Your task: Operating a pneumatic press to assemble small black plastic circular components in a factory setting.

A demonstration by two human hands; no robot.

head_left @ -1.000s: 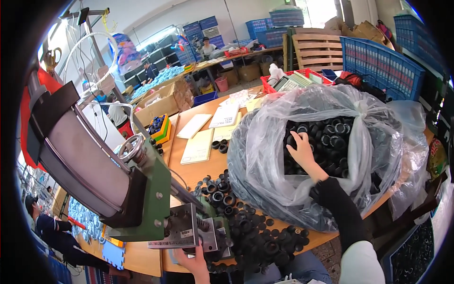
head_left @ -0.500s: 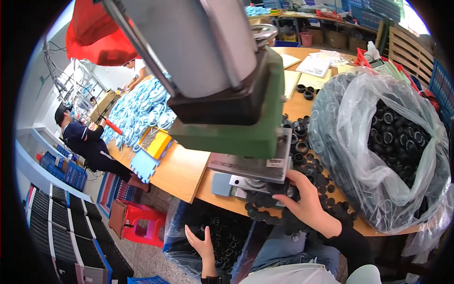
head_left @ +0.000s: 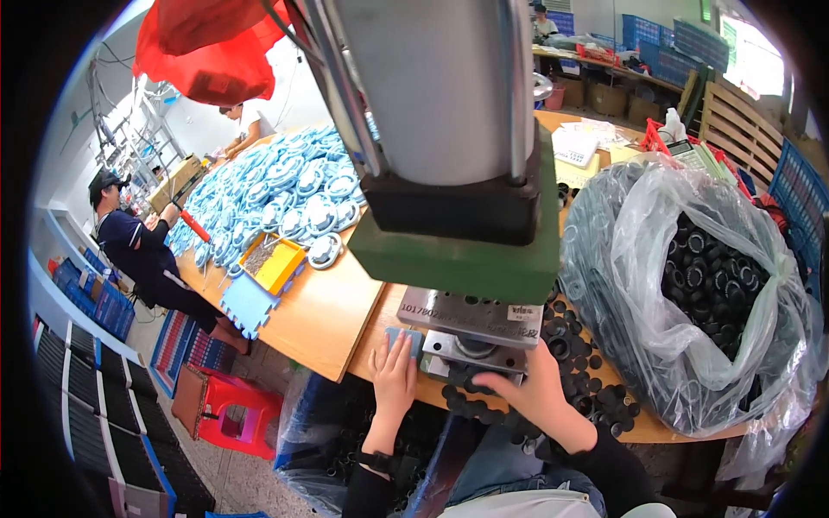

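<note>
My left hand [head_left: 393, 375] lies with fingers stretched over a small grey-blue block [head_left: 414, 338] at the table's front edge, beside the press. My right hand [head_left: 540, 395] is at the right front of the metal die [head_left: 471, 318], thumb and forefinger spread apart. Its thumb reaches toward dark pieces under the die's front; the other fingers are partly hidden. Above the die stands the press, with a green block [head_left: 453, 255] and a grey cylinder [head_left: 440, 86]. Below it sits a lower metal plate [head_left: 445, 348]. Black round caps [head_left: 566, 341] lie scattered around the right hand.
A clear plastic bag [head_left: 604, 285] of black round parts stands at right. An open container [head_left: 294, 432] of black parts is below the table edge. Left are a pile of light-blue parts [head_left: 285, 186], a yellow tray [head_left: 275, 263] and a red stool [head_left: 242, 419]. A co-worker [head_left: 129, 233] stands beyond.
My left hand has risen from over the container onto the grey-blue block. The right hand stays by the die, its thumb and forefinger apart. The whole view has shifted.
</note>
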